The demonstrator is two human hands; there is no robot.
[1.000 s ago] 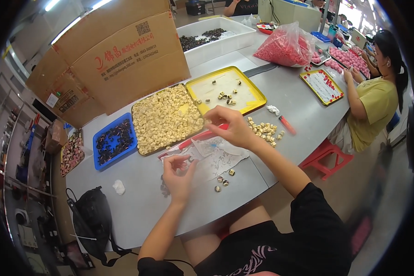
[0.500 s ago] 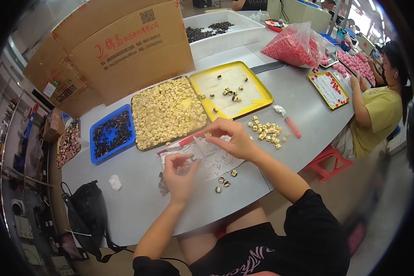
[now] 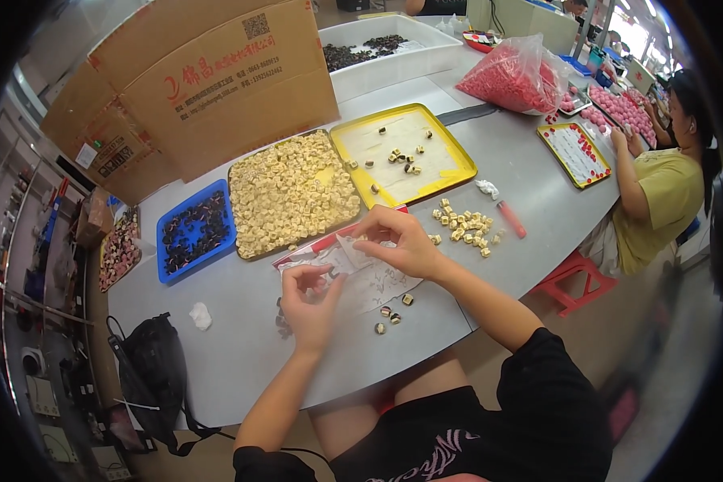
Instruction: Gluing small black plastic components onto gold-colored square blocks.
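Note:
My left hand (image 3: pixel 311 309) is curled above a white cloth, a small dark piece (image 3: pixel 332 274) at its fingertips. To its right, my right hand (image 3: pixel 407 245) pinches what looks like a small pale yellow cube, mostly covered by the fingers. Under both hands lies the white cloth (image 3: pixel 371 293) with dark marks and a red strip along its far edge. Several dark-and-cream assembled pieces (image 3: pixel 394 319) rest just in front of it. Loose dark pieces (image 3: pixel 283 321) are partly hidden beside my left hand. Several pale yellow cubes (image 3: pixel 466 225) lie to the right of my right hand.
Beyond the cloth stand a tray of pale cubes (image 3: pixel 293 197), a blue tray of dark pieces (image 3: pixel 231 245) and a yellow-rimmed tray (image 3: pixel 450 185). A cardboard box (image 3: pixel 225 88) rises behind. At right are a red-handled tool (image 3: pixel 512 220) and a seated co-worker (image 3: pixel 659 189).
Both hands stay over the cloth, with only slight finger movement and a small shift of my right hand to the left. The trays and loose pieces have kept their places.

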